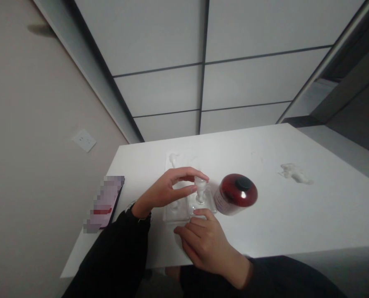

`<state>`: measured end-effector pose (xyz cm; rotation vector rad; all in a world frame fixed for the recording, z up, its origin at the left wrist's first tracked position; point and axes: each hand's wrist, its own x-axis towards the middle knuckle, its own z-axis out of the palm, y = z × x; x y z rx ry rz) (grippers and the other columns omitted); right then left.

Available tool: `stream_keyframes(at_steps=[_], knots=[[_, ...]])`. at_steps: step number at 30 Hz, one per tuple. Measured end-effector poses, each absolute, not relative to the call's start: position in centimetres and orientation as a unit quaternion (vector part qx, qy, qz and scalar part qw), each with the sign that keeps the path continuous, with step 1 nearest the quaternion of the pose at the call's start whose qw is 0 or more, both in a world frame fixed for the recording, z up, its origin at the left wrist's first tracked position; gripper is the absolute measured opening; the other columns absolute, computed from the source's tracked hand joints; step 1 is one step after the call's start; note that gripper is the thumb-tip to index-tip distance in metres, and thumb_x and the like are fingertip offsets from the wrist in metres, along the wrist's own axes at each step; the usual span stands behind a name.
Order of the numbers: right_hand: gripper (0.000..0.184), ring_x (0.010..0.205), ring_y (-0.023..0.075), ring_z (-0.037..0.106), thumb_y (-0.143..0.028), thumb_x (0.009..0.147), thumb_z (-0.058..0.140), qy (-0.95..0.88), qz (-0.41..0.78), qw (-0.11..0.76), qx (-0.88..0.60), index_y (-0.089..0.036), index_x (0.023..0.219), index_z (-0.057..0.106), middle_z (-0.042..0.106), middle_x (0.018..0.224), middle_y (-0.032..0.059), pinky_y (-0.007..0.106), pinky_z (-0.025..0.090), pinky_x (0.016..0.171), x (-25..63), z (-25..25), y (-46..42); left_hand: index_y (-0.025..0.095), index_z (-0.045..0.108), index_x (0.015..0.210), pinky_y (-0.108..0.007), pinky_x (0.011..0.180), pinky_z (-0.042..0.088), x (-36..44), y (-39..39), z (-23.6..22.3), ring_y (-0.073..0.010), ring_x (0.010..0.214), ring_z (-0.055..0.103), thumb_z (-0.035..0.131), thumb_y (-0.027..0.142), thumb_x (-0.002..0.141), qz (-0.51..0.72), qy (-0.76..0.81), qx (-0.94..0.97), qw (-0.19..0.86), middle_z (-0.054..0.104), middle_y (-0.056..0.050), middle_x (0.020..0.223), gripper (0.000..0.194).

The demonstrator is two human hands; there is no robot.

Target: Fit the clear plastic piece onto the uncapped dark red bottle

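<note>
My left hand (164,190) reaches in from the left, thumb and fingertips closed around a small translucent, whitish cup-like piece (200,182). The piece is upright above the right section of a clear plastic tray (175,217); whether its base touches the tray I cannot tell. My right hand (204,244) lies palm down at the tray's near right edge. Its forefinger rests at the tray's rim, and the other fingers are loosely bent and apart, with nothing visible in them. To the right of the tray stands a dark red jar (234,196) with a black round part on top.
A phone (105,203) with a blurred screen lies at the left edge of the white table (277,215). Toward the right is a crumpled see-through or whitish patch (296,173). A wall socket (85,140) is at left, and white panelled doors (168,91) stand behind.
</note>
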<state>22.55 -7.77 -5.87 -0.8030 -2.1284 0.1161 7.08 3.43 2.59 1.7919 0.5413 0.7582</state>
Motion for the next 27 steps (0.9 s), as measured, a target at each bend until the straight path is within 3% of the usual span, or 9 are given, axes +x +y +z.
stream_keyframes(at_steps=[5, 10, 13, 21, 27], knots=[[0.022, 0.067, 0.0168, 0.063, -0.008, 0.088, 0.053, -0.853, 0.052, 0.405, -0.324, -0.021, 0.100, 0.067, 0.069, 0.068, -0.0028, 0.039, 0.044, 0.093, 22.7, -6.0, -7.8, 0.021, 0.072, 0.119, -0.037, 0.105, 0.055, 7.2, 3.4, 2.9, -0.0209, 0.117, 0.069, 0.079, 0.030, 0.090, 0.298, 0.242, 0.747, 0.543, 0.074, -0.008, 0.125, 0.031], [0.024, 0.065, 0.0162, 0.062, -0.007, 0.088, 0.050, -0.847, 0.040, 0.421, -0.321, -0.020, 0.099, 0.067, 0.069, 0.067, -0.0031, 0.037, 0.045, 0.092, 22.5, -5.7, -7.7, 0.020, 0.061, 0.121, -0.031, 0.087, 0.059, 7.6, 3.4, 2.4, -0.0170, 0.097, 0.073, 0.086, 0.027, 0.083, 0.327, 0.261, 0.693, 0.587, 0.076, -0.005, 0.105, 0.045], [0.024, 0.064, 0.0160, 0.061, -0.006, 0.087, 0.050, -0.845, 0.038, 0.427, -0.320, -0.020, 0.098, 0.067, 0.067, 0.066, -0.0032, 0.036, 0.044, 0.092, 22.4, -5.5, -7.6, 0.020, 0.055, 0.113, -0.029, 0.083, 0.061, 7.7, 3.4, 2.1, -0.0175, 0.093, 0.077, 0.089, 0.028, 0.080, 0.348, 0.268, 0.668, 0.601, 0.080, -0.006, 0.104, 0.048], [0.023, 0.066, 0.0165, 0.061, -0.008, 0.086, 0.052, -0.853, 0.046, 0.410, -0.321, -0.020, 0.098, 0.067, 0.067, 0.067, -0.0026, 0.037, 0.044, 0.094, 22.6, -5.7, -7.7, 0.020, 0.074, 0.109, -0.028, 0.081, 0.065, 7.3, 3.7, 2.1, -0.0182, 0.093, 0.079, 0.089, 0.042, 0.081, 0.421, 0.283, 0.745, 0.433, 0.077, -0.008, 0.116, 0.039], [0.025, 0.067, 0.0164, 0.062, -0.007, 0.084, 0.055, -0.854, 0.048, 0.410, -0.315, -0.019, 0.102, 0.067, 0.068, 0.069, -0.0026, 0.037, 0.042, 0.097, 22.5, -6.0, -7.7, 0.018, 0.070, 0.112, -0.027, 0.082, 0.063, 7.7, 3.5, 2.0, -0.0232, 0.101, 0.079, 0.097, 0.041, 0.071, 0.453, 0.343, 0.713, 0.411, 0.080, -0.008, 0.106, 0.054]])
